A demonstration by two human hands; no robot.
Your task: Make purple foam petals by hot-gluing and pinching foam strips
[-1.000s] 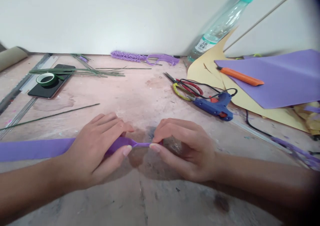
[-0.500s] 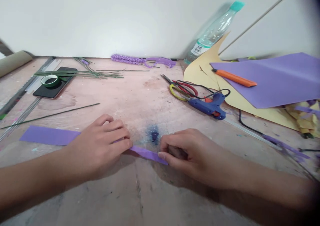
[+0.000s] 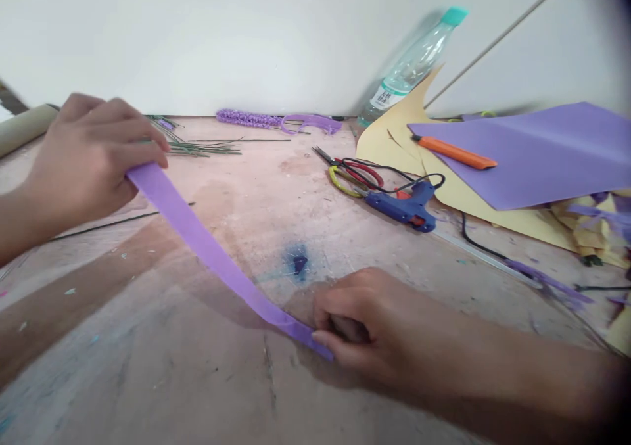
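A long purple paper strip (image 3: 207,251) stretches from upper left down to the table's middle. My left hand (image 3: 83,159) is raised at the left, fingers closed on the strip's far end. My right hand (image 3: 365,330) rests low on the wooden table (image 3: 148,366), fingers curled and pinching the strip's near end against the surface.
A blue glue gun (image 3: 401,207) with black cord, red and yellow scissors (image 3: 352,172), an orange knife (image 3: 453,152) on purple and cream sheets (image 3: 542,156), a plastic bottle (image 3: 409,67), purple flower pieces (image 3: 276,119) and green wires (image 3: 207,146) lie along the back and right.
My left hand has slid along the strip and lifted up and to the left, pulling it taut. My right hand stays low, holding the near end down.
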